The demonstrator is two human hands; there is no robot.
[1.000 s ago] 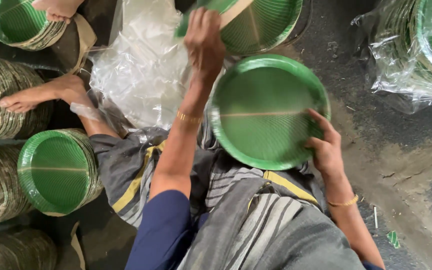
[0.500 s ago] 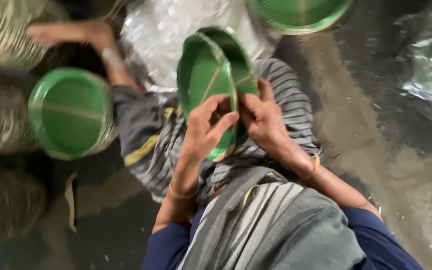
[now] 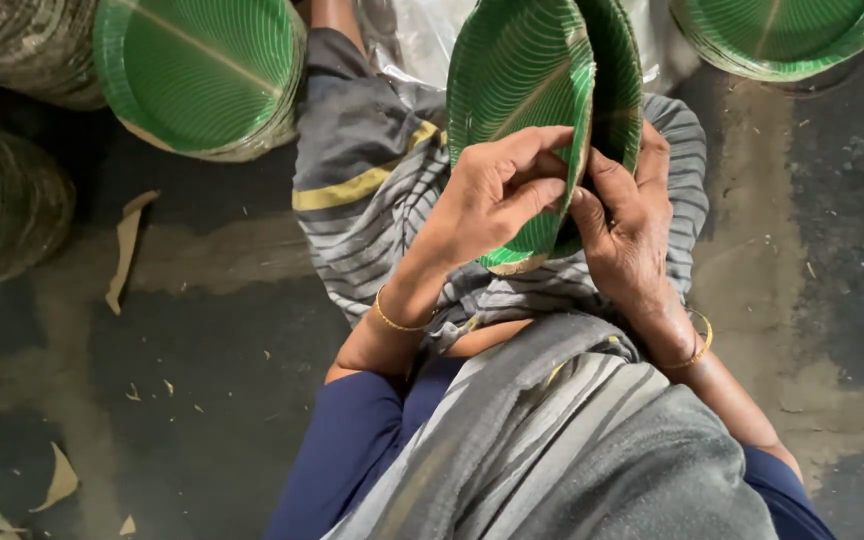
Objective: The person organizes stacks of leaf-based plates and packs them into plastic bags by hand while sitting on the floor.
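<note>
A dusty concrete floor (image 3: 202, 330) is strewn with paper scraps. Two green paper plates (image 3: 542, 100), held upright, are pinched together at the near rim by the left hand (image 3: 497, 195) and right hand (image 3: 627, 225).

1. Two plates (image 3: 542, 110) stood on edge at upper centre, over the lap.
2. The left hand (image 3: 492, 195) gripped them from the left, the right hand (image 3: 632, 225) from the right.
3. A plate stack (image 3: 202, 70) lay upper left; another stack (image 3: 782, 35) sat upper right.
4. Paper scraps (image 3: 127, 245) lay on the floor (image 3: 202, 400) at left.
</note>
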